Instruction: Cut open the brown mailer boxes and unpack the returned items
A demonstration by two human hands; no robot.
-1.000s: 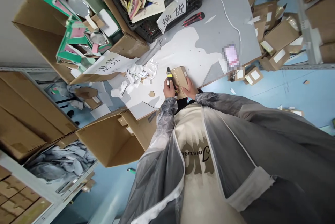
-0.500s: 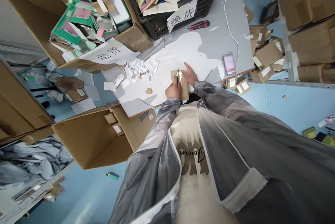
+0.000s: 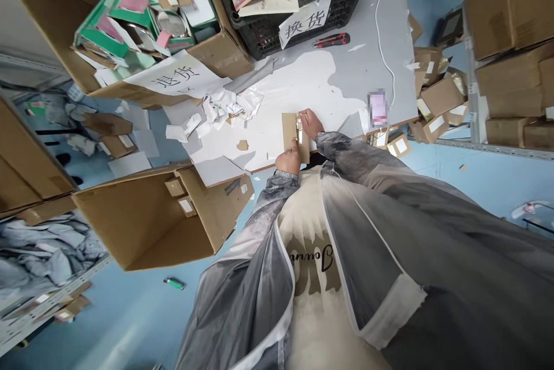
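Observation:
A small flat cardboard box [image 3: 289, 126] lies at the near edge of the white table, with a shiny strip of clear tape down its right side. My left hand [image 3: 289, 160] rests at the box's lower end, its fingers closed and pointing up along it. Something small and yellowish shows at the fingertips, too small to name. On the right edge of the box, my right hand [image 3: 312, 124] has its bent fingers gripping beside the tape. The undersides of both hands are hidden.
Crumpled white paper [image 3: 227, 105] and a cardboard scrap [image 3: 242, 145] lie left on the table [image 3: 298, 78]. Behind stand a black crate [image 3: 298, 35] of books and a carton [image 3: 220, 58] of green packages. A red-black utility knife [image 3: 331, 40] and a blurred pink item [image 3: 377, 108] lie right.
My left hand has slid down the box toward me, and the thin dark tool that stuck up from it no longer shows. My right hand's fingers have curled in on the box edge.

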